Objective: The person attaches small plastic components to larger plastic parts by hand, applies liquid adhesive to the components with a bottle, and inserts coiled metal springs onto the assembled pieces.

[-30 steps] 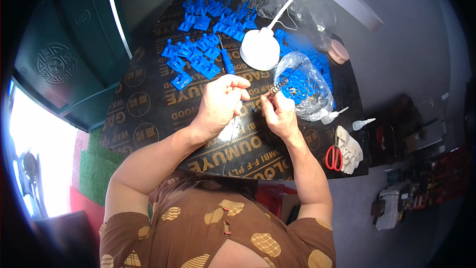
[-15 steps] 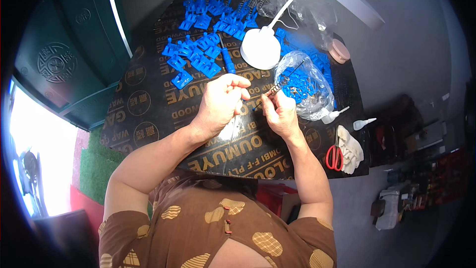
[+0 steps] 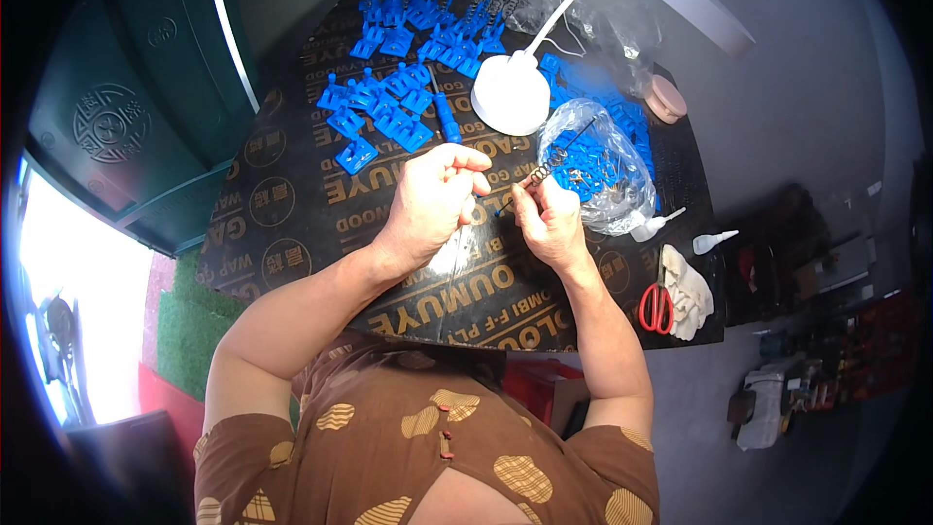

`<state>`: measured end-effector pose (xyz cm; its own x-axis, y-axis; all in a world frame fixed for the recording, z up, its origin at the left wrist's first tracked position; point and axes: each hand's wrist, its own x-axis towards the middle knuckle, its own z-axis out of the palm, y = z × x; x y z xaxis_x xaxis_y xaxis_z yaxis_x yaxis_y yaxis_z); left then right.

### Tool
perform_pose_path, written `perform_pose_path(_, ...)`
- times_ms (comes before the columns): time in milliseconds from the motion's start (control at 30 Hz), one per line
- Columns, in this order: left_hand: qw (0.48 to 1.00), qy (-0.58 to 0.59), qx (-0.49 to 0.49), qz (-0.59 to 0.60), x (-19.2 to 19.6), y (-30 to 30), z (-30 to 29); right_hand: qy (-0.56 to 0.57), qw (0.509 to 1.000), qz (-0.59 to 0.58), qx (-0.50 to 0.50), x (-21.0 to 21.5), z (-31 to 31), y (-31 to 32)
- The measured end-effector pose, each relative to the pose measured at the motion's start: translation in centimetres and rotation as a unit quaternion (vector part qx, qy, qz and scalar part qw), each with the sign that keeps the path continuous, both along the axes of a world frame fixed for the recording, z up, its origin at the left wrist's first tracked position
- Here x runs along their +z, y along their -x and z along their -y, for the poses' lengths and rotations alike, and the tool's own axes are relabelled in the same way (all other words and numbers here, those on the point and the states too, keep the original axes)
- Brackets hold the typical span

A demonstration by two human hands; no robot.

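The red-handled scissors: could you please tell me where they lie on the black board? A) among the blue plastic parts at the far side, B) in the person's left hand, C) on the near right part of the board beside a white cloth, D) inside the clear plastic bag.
C: the red-handled scissors lie on the near right part of the black board, against a white cloth, away from both hands.

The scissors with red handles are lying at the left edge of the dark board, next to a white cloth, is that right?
Not quite. The head view shows the scissors at the right edge of the dark board, not the left. They do lie next to the white cloth.
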<state>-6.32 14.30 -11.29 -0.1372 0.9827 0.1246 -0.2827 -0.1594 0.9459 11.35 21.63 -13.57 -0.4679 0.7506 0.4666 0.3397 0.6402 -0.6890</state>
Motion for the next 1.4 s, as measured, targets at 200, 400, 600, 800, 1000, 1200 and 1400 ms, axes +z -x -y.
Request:
perform_pose_path(200,1.000,-0.002,-0.005,-0.007,0.0,0.0,-0.1,-0.005,0.999,-0.035,0.004,-0.2,-0.3,-0.4)
perform_pose_path(400,0.997,0.046,-0.065,0.013,1.0,-0.5,0.6,0.003,0.993,-0.114,0.007,1.0,0.0,-0.8)
perform_pose_path(600,0.958,0.195,-0.205,-0.057,2.3,-0.9,1.7,-0.014,0.989,-0.145,0.016,2.6,0.6,-1.6)
perform_pose_path(800,0.958,0.191,-0.206,-0.053,0.6,-0.8,1.7,-0.015,0.989,-0.140,0.042,3.4,1.8,-1.5)
perform_pose_path(1000,0.962,0.160,-0.217,-0.051,-0.6,-0.3,1.4,-0.015,0.989,-0.130,0.071,2.9,2.1,-1.3)
perform_pose_path(1200,0.968,0.131,-0.213,-0.029,-1.4,0.0,1.6,-0.032,0.991,-0.087,0.093,3.3,2.5,-1.0)
perform_pose_path(1400,0.959,0.146,-0.238,0.039,-1.5,0.3,1.8,-0.070,0.993,-0.072,0.068,2.4,2.4,-1.1)
